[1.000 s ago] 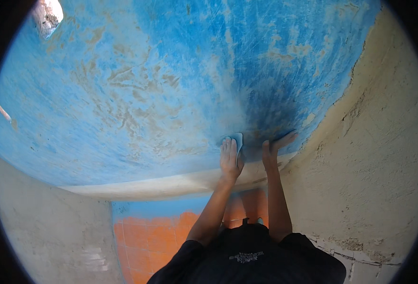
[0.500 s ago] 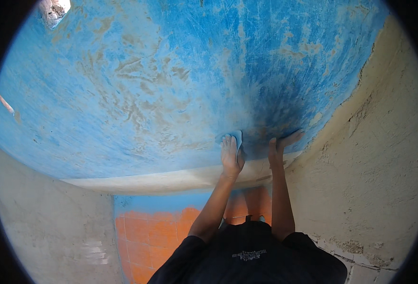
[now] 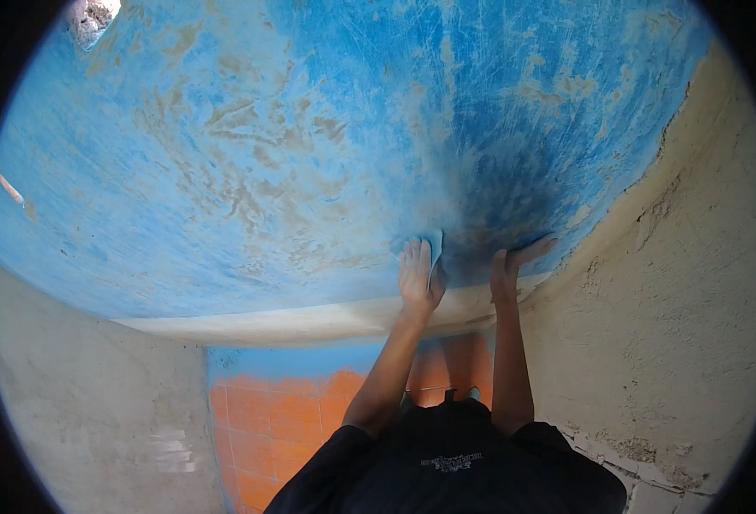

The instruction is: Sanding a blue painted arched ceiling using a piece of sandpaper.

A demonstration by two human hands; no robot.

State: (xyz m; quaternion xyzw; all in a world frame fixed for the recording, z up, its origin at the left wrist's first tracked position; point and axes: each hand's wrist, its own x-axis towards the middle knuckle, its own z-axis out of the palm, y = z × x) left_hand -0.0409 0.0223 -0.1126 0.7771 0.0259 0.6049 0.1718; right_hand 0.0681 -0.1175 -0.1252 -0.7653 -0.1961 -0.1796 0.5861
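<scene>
Against the lower part of a scraped blue wall (image 3: 309, 154), my left hand (image 3: 417, 274) presses a light blue, dusty sheet of sandpaper (image 3: 437, 243). The sheet lies under the fingers, and its edge sticks out beside the thumb. A short way to the right, my right hand (image 3: 504, 267) rests against the same wall with nothing visible in it. Its fingers stretch out toward the right, near the corner. Both forearms reach up from the black shirt.
A bare plaster wall (image 3: 643, 325) meets the blue wall on the right, and another grey wall (image 3: 95, 403) stands on the left. A pale strip (image 3: 249, 326) runs along the blue wall's foot. Below it, orange floor tiles (image 3: 283, 420) carry blue dust. An opening (image 3: 95, 19) shows at upper left.
The sandpaper and my left hand have shifted very slightly up the wall. My right hand stays against the wall, a touch farther right in the picture. The view has tilted a little.
</scene>
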